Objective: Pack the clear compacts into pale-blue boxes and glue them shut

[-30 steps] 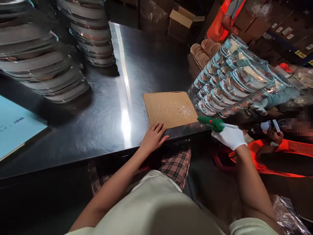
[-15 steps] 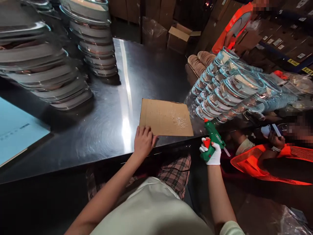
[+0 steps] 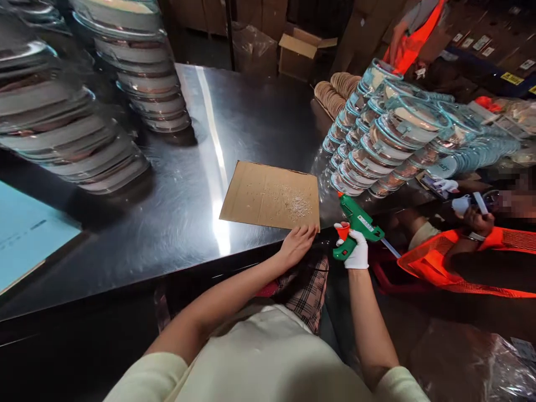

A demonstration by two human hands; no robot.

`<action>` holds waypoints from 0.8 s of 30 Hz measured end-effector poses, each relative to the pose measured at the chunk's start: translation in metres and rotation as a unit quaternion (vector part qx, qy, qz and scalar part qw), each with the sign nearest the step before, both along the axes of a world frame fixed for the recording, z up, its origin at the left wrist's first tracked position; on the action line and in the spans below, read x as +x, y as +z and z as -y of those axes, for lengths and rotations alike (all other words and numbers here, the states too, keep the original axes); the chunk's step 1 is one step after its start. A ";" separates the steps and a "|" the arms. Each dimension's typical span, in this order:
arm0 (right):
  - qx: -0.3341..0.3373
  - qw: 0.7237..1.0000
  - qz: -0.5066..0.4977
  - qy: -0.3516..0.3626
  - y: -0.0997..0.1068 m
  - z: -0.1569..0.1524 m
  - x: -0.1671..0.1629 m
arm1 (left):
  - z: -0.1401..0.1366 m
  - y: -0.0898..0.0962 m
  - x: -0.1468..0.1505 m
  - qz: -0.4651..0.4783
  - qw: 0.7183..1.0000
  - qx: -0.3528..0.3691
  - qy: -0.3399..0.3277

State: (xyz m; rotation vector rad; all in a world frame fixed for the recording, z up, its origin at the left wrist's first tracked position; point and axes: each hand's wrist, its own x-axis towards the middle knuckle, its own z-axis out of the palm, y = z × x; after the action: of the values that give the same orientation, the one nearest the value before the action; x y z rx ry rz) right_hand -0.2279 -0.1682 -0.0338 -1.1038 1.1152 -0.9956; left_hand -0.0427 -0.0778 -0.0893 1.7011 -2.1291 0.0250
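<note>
At the surface [image 3: 176, 223] edge, your gloved right hand [image 3: 357, 252] clamps the light, rigid glue gun [image 3: 355, 223] by its grip; your left hand [image 3: 296, 244] lies flat and empty on the cardboard sheet [image 3: 268, 195].

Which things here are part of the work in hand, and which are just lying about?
In hand: green glue gun held by the gloved right hand; cardboard sheet touched by the left hand.
Lying about: lid stacks, rows of clear containers, open carton, blue sheet.

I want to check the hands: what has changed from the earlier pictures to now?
The left hand slid right along the near edge of the cardboard to its right corner. The gloved right hand turned the glue gun from lying sideways to nozzle up and drew nearer. The gun stays gripped; the cardboard stays on the table.
</note>
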 end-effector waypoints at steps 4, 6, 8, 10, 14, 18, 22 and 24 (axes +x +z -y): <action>0.026 0.998 0.025 -0.049 0.004 -0.008 -0.020 | -0.013 -0.012 0.004 0.000 1.000 -0.009 -0.027; 0.019 0.998 0.019 -0.057 0.003 -0.013 -0.031 | -0.044 -0.023 0.028 -0.004 0.999 -0.018 -0.040; 0.019 0.997 0.018 -0.067 0.001 -0.018 -0.042 | -0.087 -0.033 0.068 -0.017 0.998 -0.051 -0.038; 0.030 0.996 0.022 -0.082 -0.002 -0.021 -0.049 | -0.131 -0.035 0.118 -0.024 0.994 -0.102 0.001; 0.058 0.993 0.024 -0.095 -0.009 -0.020 -0.044 | -0.177 -0.009 0.179 -0.044 0.961 -0.135 0.236; 0.064 0.995 0.037 -0.069 -0.008 -0.011 -0.009 | -0.118 0.018 0.144 -0.103 0.967 -0.114 0.205; 0.072 0.996 0.049 -0.028 0.006 -0.009 0.024 | -0.029 0.018 0.083 -0.077 0.979 0.018 0.186; 0.052 0.998 0.039 -0.019 0.014 -0.011 0.030 | -0.014 0.012 0.065 -0.076 0.976 0.053 0.195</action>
State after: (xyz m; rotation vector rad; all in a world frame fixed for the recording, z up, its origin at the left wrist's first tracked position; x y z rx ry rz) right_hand -0.1984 -0.1571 -0.0202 -0.9569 1.1156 -0.9903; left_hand 0.0228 -0.0635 -0.0774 2.0867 -1.6877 -0.1063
